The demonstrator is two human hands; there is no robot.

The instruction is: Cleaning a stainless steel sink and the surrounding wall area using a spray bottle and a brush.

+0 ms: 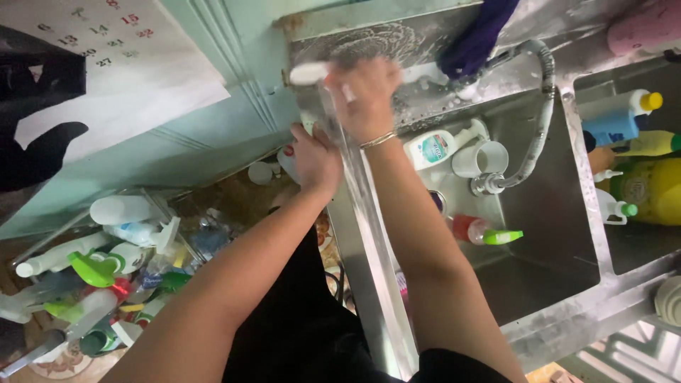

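The right hand (365,96) is up at the back ledge of the steel sink (560,284), fingers curled around a white handle (310,73) that sticks out to the left over the ledge's corner; the motion blur makes it hard to say what kind of tool it is, perhaps a brush. A thin bracelet (378,140) sits at that wrist. The left hand (314,159) is lower, just off the sink's left rim, closed around something white (287,157) that it mostly hides, so I cannot tell what it holds.

The long front rim (369,234) of the sink runs between the two forearms, a narrow shiny strip. Inside the basin, a white pump bottle (434,149) lies near the back wall beside a white cup (482,157), and a red spray bottle with a green nozzle (486,232) lies near the middle; the basin floor toward the right is bare. A flexible metal hose (535,120) arcs over it from the tap.

Left of the sink, the floor is crowded with spray bottles (99,269), leaving little free space there. More bottles (638,156) fill the second basin at right.
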